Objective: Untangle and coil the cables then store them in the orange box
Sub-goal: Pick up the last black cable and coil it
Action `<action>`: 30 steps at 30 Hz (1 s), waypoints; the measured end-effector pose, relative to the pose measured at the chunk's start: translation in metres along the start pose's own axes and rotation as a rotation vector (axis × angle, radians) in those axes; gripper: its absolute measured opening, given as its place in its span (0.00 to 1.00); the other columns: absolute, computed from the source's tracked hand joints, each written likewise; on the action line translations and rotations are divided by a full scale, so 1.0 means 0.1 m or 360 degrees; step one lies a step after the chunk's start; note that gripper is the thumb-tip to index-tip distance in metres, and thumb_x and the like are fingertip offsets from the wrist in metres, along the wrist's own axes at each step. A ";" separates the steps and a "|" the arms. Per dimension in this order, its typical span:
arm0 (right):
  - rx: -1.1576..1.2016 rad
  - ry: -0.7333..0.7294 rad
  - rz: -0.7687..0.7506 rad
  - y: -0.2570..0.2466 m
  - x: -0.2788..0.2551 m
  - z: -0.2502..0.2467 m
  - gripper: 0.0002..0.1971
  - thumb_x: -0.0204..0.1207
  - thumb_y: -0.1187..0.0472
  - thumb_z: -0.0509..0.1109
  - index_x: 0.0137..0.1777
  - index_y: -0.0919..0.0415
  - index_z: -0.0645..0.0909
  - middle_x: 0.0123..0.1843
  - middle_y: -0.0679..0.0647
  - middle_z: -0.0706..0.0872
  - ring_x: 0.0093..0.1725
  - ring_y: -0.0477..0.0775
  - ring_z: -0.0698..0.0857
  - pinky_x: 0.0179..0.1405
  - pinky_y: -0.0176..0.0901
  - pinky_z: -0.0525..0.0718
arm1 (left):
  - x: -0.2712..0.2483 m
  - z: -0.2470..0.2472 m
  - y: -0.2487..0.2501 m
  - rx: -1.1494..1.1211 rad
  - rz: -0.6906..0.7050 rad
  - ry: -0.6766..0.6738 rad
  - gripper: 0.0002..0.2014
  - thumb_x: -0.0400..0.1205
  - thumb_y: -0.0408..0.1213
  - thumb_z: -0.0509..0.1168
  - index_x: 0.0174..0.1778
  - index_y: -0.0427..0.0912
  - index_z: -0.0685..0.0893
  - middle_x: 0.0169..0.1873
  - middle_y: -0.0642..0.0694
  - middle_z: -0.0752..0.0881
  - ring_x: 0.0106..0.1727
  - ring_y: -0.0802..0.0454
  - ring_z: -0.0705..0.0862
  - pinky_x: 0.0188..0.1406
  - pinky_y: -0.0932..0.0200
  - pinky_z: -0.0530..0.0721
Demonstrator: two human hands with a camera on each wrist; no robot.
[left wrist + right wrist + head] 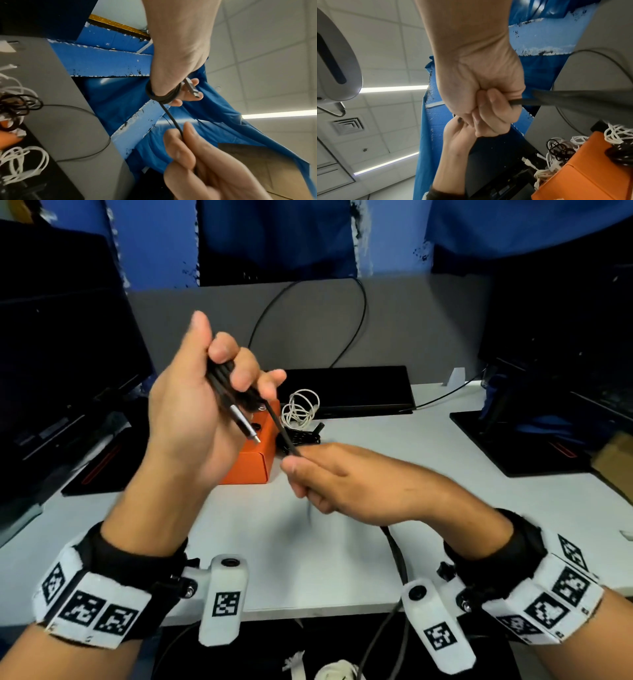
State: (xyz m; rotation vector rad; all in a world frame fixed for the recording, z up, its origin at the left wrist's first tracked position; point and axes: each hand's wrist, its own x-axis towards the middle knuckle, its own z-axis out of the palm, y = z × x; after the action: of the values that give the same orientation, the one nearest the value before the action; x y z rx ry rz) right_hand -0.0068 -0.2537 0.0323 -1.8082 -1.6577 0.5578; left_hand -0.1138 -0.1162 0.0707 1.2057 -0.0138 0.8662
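My left hand is raised over the table and grips a small coil of black cable; a silver USB plug sticks out below the fingers. In the left wrist view the coil wraps round the fingers, with the plug beside it. One taut strand runs down to my right hand, which pinches it; the rest of the cable hangs past the table's front edge. The right wrist view shows the right hand's fingers curled round the strand. The orange box lies behind the left hand.
A tangle of white cable and a black cable bundle lie by the box's far right side. A flat black device sits behind them. Monitors stand at left and right. The white table stretches below my hands.
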 end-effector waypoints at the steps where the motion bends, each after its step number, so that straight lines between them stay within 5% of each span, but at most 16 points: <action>1: -0.0096 -0.0049 -0.0003 -0.02 -0.01 0.03 0.20 0.93 0.47 0.52 0.44 0.54 0.77 0.30 0.44 0.77 0.30 0.41 0.75 0.35 0.36 0.75 | 0.02 -0.01 -0.05 0.0136 -0.0016 0.0044 0.23 0.94 0.49 0.48 0.33 0.46 0.69 0.21 0.48 0.75 0.26 0.46 0.83 0.51 0.48 0.88; 4: -0.0251 -0.0121 0.0013 -0.07 -0.04 0.04 0.18 0.93 0.48 0.54 0.49 0.54 0.82 0.33 0.39 0.79 0.35 0.31 0.79 0.39 0.27 0.74 | 0.03 -0.02 -0.19 0.0821 -0.0076 -0.0056 0.28 0.94 0.50 0.49 0.28 0.48 0.78 0.25 0.42 0.87 0.34 0.37 0.91 0.49 0.36 0.85; 7: -0.0193 -0.0102 -0.0039 -0.08 -0.07 -0.10 0.13 0.92 0.55 0.61 0.48 0.55 0.84 0.32 0.30 0.83 0.35 0.28 0.82 0.39 0.23 0.75 | -0.02 -0.04 -0.23 0.1747 -0.0003 -0.0380 0.34 0.94 0.52 0.49 0.25 0.45 0.85 0.23 0.45 0.88 0.27 0.51 0.87 0.37 0.54 0.81; 9: -0.0082 0.0052 -0.0130 -0.05 -0.09 -0.23 0.11 0.89 0.62 0.67 0.44 0.53 0.86 0.34 0.31 0.87 0.36 0.30 0.85 0.40 0.22 0.76 | -0.04 -0.05 -0.23 0.1906 -0.0141 -0.0638 0.33 0.94 0.52 0.50 0.27 0.39 0.83 0.17 0.45 0.81 0.20 0.52 0.80 0.28 0.56 0.78; 12: 0.0161 0.0323 -0.0289 -0.01 -0.13 -0.39 0.07 0.84 0.65 0.74 0.44 0.61 0.90 0.38 0.42 0.92 0.40 0.36 0.88 0.44 0.26 0.80 | -0.04 -0.14 -0.21 0.1250 -0.0572 -0.0902 0.29 0.92 0.55 0.52 0.32 0.37 0.76 0.17 0.44 0.66 0.16 0.48 0.69 0.24 0.57 0.73; 15: 0.0188 0.0706 -0.0357 0.05 -0.12 -0.50 0.10 0.83 0.56 0.75 0.43 0.62 0.86 0.27 0.43 0.77 0.27 0.40 0.71 0.30 0.31 0.69 | -0.04 -0.19 -0.17 0.0661 -0.0727 -0.1067 0.27 0.89 0.55 0.52 0.31 0.41 0.76 0.17 0.49 0.61 0.15 0.51 0.63 0.36 0.49 0.77; 17: 0.0164 0.0879 -0.0364 0.09 -0.10 -0.55 0.10 0.86 0.54 0.72 0.45 0.60 0.84 0.26 0.44 0.72 0.26 0.41 0.67 0.28 0.32 0.68 | -0.05 -0.17 -0.16 0.0279 -0.0741 -0.1207 0.25 0.89 0.56 0.55 0.30 0.45 0.74 0.17 0.54 0.62 0.14 0.53 0.61 0.38 0.53 0.81; 21: -0.0030 0.0785 -0.0346 0.11 -0.05 -0.39 0.20 0.93 0.47 0.53 0.63 0.57 0.84 0.34 0.44 0.80 0.31 0.41 0.77 0.35 0.33 0.72 | -0.08 -0.05 -0.25 -0.0338 -0.0760 -0.1254 0.22 0.90 0.50 0.58 0.29 0.49 0.67 0.16 0.54 0.62 0.13 0.51 0.63 0.37 0.57 0.84; 23: 0.0081 0.0713 -0.0325 0.09 -0.04 -0.27 0.29 0.93 0.42 0.47 0.63 0.64 0.82 0.36 0.44 0.82 0.34 0.41 0.78 0.38 0.31 0.73 | -0.09 0.00 -0.30 -0.0598 -0.0774 -0.1257 0.22 0.91 0.46 0.56 0.29 0.48 0.66 0.16 0.53 0.64 0.12 0.51 0.62 0.35 0.57 0.85; 25: 0.0300 0.0665 -0.0317 0.08 -0.01 -0.17 0.35 0.88 0.37 0.46 0.58 0.71 0.79 0.33 0.41 0.78 0.31 0.40 0.76 0.34 0.28 0.72 | -0.10 0.03 -0.33 -0.0763 -0.0776 -0.1223 0.22 0.91 0.45 0.56 0.28 0.48 0.66 0.15 0.52 0.64 0.11 0.51 0.58 0.34 0.55 0.83; 28: 0.0337 0.0667 -0.0335 0.07 0.03 -0.07 0.32 0.90 0.38 0.48 0.56 0.69 0.79 0.34 0.48 0.82 0.32 0.42 0.81 0.31 0.29 0.74 | -0.10 0.06 -0.32 -0.0728 -0.0724 -0.1086 0.23 0.91 0.46 0.53 0.27 0.50 0.66 0.14 0.53 0.63 0.11 0.51 0.61 0.33 0.58 0.84; 30: 0.0185 0.0769 -0.0300 0.11 0.07 -0.05 0.28 0.90 0.40 0.50 0.54 0.64 0.80 0.37 0.52 0.86 0.36 0.48 0.86 0.36 0.45 0.81 | -0.11 0.09 -0.27 -0.0552 -0.0732 -0.0924 0.24 0.90 0.48 0.51 0.24 0.52 0.68 0.12 0.53 0.63 0.09 0.52 0.66 0.36 0.60 0.86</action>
State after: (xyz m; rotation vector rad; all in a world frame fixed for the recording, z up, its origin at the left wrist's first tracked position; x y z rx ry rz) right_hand 0.0053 -0.2474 0.0288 -1.5300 -1.4065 0.1147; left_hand -0.1020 -0.1323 0.0477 1.0347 -0.3316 0.0865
